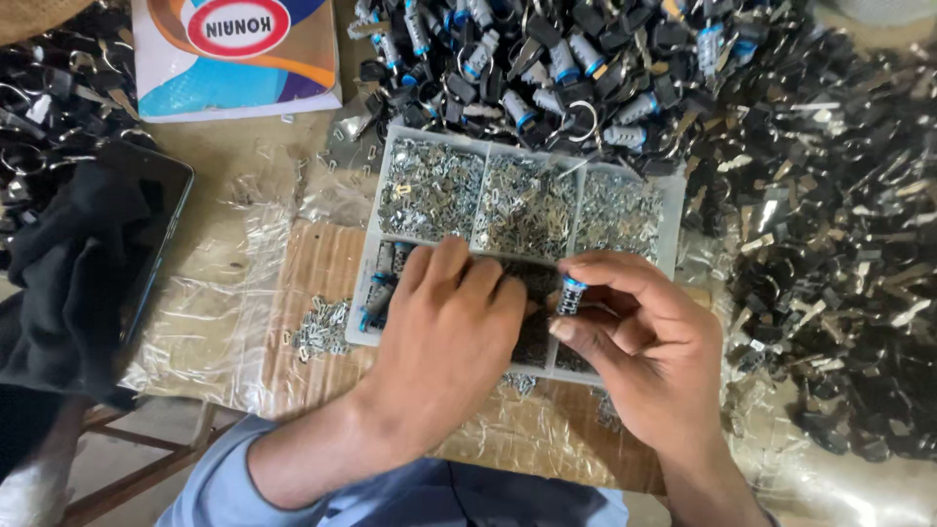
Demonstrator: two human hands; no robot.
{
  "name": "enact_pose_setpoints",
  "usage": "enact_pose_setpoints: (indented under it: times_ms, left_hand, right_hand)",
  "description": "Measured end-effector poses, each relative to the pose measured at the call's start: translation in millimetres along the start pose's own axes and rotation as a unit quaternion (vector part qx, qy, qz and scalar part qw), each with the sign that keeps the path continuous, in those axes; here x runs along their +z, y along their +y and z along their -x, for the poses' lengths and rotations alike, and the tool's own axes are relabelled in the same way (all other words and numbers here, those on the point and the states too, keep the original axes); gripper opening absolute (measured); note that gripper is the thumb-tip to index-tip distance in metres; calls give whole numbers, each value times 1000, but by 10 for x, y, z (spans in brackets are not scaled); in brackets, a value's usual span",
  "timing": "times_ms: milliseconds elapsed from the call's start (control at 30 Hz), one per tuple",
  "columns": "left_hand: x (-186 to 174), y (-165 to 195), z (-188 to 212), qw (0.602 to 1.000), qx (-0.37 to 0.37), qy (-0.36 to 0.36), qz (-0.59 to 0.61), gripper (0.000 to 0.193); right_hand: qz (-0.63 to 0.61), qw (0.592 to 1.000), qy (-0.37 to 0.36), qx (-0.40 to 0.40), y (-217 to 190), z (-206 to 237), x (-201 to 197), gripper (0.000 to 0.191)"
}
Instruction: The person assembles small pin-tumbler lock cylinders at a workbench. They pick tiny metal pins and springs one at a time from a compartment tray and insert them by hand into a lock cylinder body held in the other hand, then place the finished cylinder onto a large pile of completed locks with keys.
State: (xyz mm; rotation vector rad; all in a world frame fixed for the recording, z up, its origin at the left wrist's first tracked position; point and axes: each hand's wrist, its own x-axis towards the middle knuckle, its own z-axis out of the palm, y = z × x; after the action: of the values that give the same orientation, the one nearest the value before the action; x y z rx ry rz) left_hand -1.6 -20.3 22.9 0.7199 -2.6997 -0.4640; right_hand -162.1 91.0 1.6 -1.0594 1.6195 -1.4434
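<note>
A clear plastic compartment tray (pixel 672 210) sits mid-table, its three far sections filled with small silvery metal clips. My left hand (pixel 444 337) lies palm-down over the tray's near compartments with its fingers curled; what is under it is hidden. My right hand (pixel 649 351) pinches a small black cylinder with a blue end (pixel 572 295) between thumb and fingertips, just above the tray's near right section. More blue-tipped cylinders (pixel 379 288) lie in the near left compartment.
A heap of black parts with rings and blue-tipped cylinders (pixel 547 59) lies beyond the tray. Black and silver pieces (pixel 830 244) cover the right side. Loose silver clips (pixel 317 329), a dark phone (pixel 156 205), black cloth (pixel 59 283) and a colourful bag (pixel 234 49) sit left.
</note>
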Motion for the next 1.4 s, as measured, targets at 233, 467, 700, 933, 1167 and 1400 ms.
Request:
enact_pose_setpoints:
  times_ms: [233,467,700,933,1167,1400]
  left_hand:
    - [112,-105,214,970,-35,97,222,15]
    - [42,-22,159,928,-41,141,342,21]
    - [49,15,192,927,-87,145,335,20]
    - [124,-29,218,931,-59,136,333,17]
    - [94,-53,189,949,-17,166,266,18]
    - [14,-57,47,996,-28,42,77,13]
  right_hand:
    - [-46,999,-4,-21,15,39,44,43]
    - [20,1000,2,-15,-23,85,21,37]
    - [-20,999,-12,-37,-17,97,42,38]
    - [36,998,-3,-52,6,120,37,38]
    - [92,987,-15,-128,23,38,85,37]
    - [47,998,30,1,-70,54,38,38]
